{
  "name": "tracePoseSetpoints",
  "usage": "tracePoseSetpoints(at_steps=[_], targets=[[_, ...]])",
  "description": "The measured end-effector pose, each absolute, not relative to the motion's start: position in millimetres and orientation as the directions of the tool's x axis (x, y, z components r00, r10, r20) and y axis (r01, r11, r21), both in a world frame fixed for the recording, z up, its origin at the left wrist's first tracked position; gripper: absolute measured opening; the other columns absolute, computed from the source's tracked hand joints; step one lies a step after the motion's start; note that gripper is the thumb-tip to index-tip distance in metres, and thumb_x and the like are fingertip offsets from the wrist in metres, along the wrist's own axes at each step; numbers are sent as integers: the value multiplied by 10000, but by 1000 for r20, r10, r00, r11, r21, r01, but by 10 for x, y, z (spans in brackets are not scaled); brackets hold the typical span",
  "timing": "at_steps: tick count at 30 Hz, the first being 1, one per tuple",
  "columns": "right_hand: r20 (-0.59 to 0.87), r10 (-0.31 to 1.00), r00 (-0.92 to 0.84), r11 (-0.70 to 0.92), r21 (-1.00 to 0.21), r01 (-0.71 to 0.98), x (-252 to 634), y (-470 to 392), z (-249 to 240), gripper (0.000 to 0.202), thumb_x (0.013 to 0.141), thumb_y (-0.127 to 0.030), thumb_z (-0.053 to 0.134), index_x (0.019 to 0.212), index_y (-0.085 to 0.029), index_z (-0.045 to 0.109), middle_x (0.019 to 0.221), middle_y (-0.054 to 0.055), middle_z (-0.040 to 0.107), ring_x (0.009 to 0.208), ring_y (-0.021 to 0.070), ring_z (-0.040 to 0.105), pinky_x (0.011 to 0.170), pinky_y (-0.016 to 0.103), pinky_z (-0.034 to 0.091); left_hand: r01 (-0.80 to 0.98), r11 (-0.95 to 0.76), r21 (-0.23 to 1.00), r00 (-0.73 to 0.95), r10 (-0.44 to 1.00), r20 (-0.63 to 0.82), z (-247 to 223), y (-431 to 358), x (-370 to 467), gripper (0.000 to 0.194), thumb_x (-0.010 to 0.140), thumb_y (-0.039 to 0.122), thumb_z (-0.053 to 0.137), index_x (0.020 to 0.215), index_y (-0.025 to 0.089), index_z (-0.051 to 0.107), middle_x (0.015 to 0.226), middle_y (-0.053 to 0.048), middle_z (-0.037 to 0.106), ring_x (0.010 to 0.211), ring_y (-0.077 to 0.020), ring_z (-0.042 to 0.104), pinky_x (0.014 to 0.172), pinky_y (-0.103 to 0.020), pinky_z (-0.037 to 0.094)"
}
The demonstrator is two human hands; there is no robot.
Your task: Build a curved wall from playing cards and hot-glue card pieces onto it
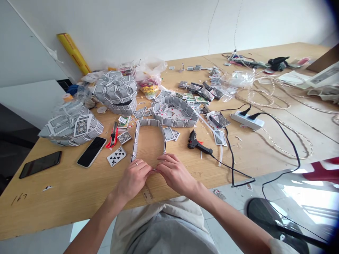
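A band of folded playing cards (150,122) stands on edge on the table, bent into a loop toward me. My left hand (137,176) pinches its near left end, and a ring shows on one finger. My right hand (172,173) has its fingers closed on the near right end. The fingertips of both hands meet at the front of the loop, where the join itself is mostly hidden. Right of the band lies a black glue gun (197,143). On the left are a red utility knife (113,135) and an eight of clubs card (116,156).
Behind the band sits a larger card-walled tray (176,121) with card scraps inside. Card-covered boxes (116,90) and two phones (91,151) are at left. A white power strip (247,120), black cords and coiled rope (265,100) spread over the right side.
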State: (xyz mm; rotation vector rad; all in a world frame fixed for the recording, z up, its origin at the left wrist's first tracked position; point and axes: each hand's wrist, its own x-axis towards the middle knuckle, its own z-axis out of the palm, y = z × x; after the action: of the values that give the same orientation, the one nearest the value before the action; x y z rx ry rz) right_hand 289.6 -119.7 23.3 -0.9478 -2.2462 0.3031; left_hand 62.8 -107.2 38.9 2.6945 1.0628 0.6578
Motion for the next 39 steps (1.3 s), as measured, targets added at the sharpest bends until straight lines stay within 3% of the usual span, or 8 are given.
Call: tracePoseSetpoints(at_steps=[4, 8, 13, 20, 24, 27, 32, 39], targets=[[524, 719, -457, 693, -490, 528, 2953, -1201, 241, 158, 1051, -176, 646, 1154, -232, 753, 1092, 92, 827, 1289, 295, 681, 1093, 520, 561, 644, -695, 319, 635, 718, 285, 405, -1096, 638, 175, 1085, 194, 572, 927, 207, 648, 884, -28, 708, 876, -213, 669, 816, -355, 529], [518, 817, -252, 569, -654, 498, 3017, -1221, 265, 277, 1086, -203, 576, 1341, -222, 683, 1271, 131, 785, 1271, 284, 690, 1067, 504, 590, 689, -676, 262, 651, 736, 188, 441, -1116, 699, 51, 1058, 205, 623, 1012, 204, 646, 963, -48, 717, 949, -252, 684, 868, -401, 529], [299, 953, 40, 257, -873, 414, 3052, -1252, 141, 254, 1102, -337, 560, 1299, -216, 665, 1272, 148, 780, 1191, 285, 746, 1035, 503, 614, 696, -688, 205, 679, 724, 126, 422, -1101, 763, 100, 1021, 141, 650, 948, 207, 634, 900, -36, 728, 873, -252, 702, 800, -388, 514], [82, 991, 103, 81, -997, 13, 2989, -1292, -53, 408, 1077, -536, 583, 1292, -196, 650, 1235, 162, 799, 1096, 257, 798, 964, 429, 661, 633, -564, 531, 503, 820, 271, 661, -1096, 695, 105, 1083, 265, 598, 1007, 226, 659, 919, -12, 755, 863, -197, 734, 769, -299, 543], [163, 980, -115, 169, -985, 36, 2831, -1368, 196, 281, 1095, -404, 579, 1266, -226, 714, 1259, 110, 800, 1179, 255, 763, 1055, 435, 614, 530, -496, 688, 397, 862, 316, 679, -1133, 633, 189, 1078, 284, 613, 1254, 258, 675, 1111, -35, 796, 1004, -198, 763, 881, -283, 581], [274, 936, -219, 312, -937, 160, 2692, -1358, 354, 287, 1031, -302, 671, 1309, -237, 699, 1271, 92, 792, 1201, 266, 743, 1079, 441, 580, 454, -416, 788, 269, 907, 325, 561, -1192, 621, 190, 1072, 329, 619, 1231, 250, 687, 1085, -47, 801, 983, -206, 773, 875, -293, 610], [362, 895, -259, 427, -862, 273, 2499, -1182, 297, 273, 1006, -312, 735, 1260, -225, 683, 1168, 83, 804, 1081, 256, 770, 962, 384, 599, 155, -264, 952, 18, 964, 264, 362, -1299, 671, 309, 1033, 427, 678, 1264, 222, 683, 1164, -86, 801, 1083, -244, 780, 958, -361, 641], [528, 744, -410, 663, -657, 357, 2429, -1130, 233, 154, 1098, -302, 610, 1187, -210, 697, 933, 55, 788, 815, 201, 728, 773, 309, 547, -151, -113, 982, -194, 977, 82, 183, -1444, 621, 359, 944, 486, 787, 1187, 227, 729, 1135, -77, 810, 1126, -248, 761, 1031, -408, 607]])
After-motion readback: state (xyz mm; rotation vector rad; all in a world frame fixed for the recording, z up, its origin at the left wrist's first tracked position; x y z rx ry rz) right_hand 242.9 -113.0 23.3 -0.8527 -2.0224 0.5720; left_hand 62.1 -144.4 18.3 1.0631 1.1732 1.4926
